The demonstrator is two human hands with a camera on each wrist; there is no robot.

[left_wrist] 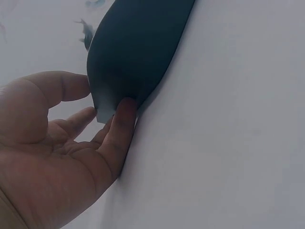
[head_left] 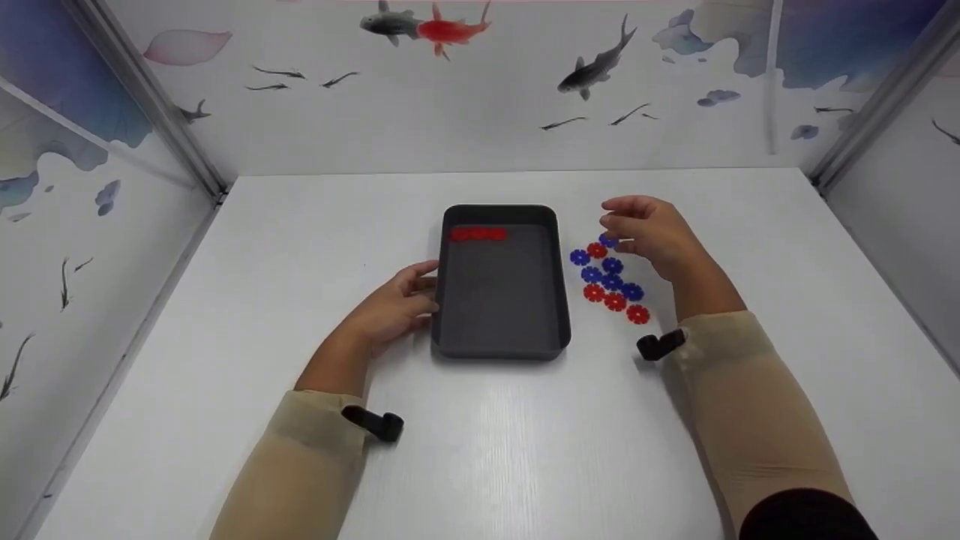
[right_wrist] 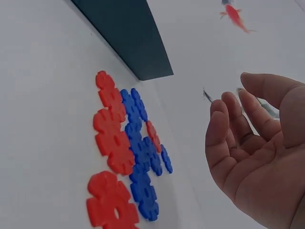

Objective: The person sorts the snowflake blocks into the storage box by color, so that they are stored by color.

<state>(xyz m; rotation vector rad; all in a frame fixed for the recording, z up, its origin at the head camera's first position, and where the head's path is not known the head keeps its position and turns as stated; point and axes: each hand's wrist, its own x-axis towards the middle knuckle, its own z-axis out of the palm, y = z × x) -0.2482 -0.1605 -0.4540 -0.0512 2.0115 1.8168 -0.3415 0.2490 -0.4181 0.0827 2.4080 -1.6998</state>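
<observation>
A dark grey rectangular tray (head_left: 501, 354) lies on the white table. My left hand (head_left: 396, 306) touches the outside of its left wall, fingers loosely extended; the left wrist view shows the fingertips against the tray's wall (left_wrist: 136, 47). Along the far end inside the tray, red snowflake-shaped plastic discs (head_left: 478, 234) sit in a row. To the tray's right lies a loose group of red discs (head_left: 615, 301) and blue discs (head_left: 612, 283). Above the group's far end hovers my right hand (head_left: 649, 231), its fingers loosely bent with nothing between them in the right wrist view.
The white tabletop (head_left: 480, 450) is bounded by a back panel (head_left: 495, 135) and side panels painted with fish and lotus. A black wrist device is on each sleeve, and a dark round shape (head_left: 806, 516) appears at the lower right.
</observation>
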